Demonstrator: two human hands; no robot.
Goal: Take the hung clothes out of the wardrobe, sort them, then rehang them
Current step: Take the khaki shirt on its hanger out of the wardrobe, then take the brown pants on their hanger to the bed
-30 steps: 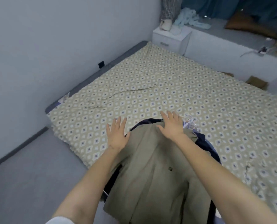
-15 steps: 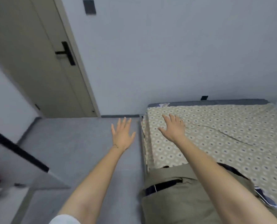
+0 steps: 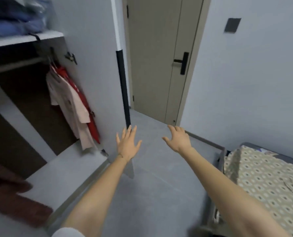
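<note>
The open wardrobe (image 3: 28,93) fills the left side. On its rail (image 3: 14,65) hang a pale pink coat (image 3: 70,106) and, behind it, a red garment (image 3: 91,124). My left hand (image 3: 127,144) and my right hand (image 3: 178,139) stretch forward over the grey floor with fingers spread, both empty. Neither touches the clothes; the left hand is to the right of the hanging coat, in front of the wardrobe door's edge.
The wardrobe door (image 3: 94,48) stands open with a black edge strip (image 3: 124,93). Folded blue bedding (image 3: 14,17) lies on the top shelf. A beige room door (image 3: 159,57) is ahead. The patterned bed (image 3: 265,182) is at the right; a dark red cloth (image 3: 14,199) lies lower left.
My view has swung left from the bed to the wardrobe. Both hands left the khaki garment on the bed and now reach forward empty over the floor.
</note>
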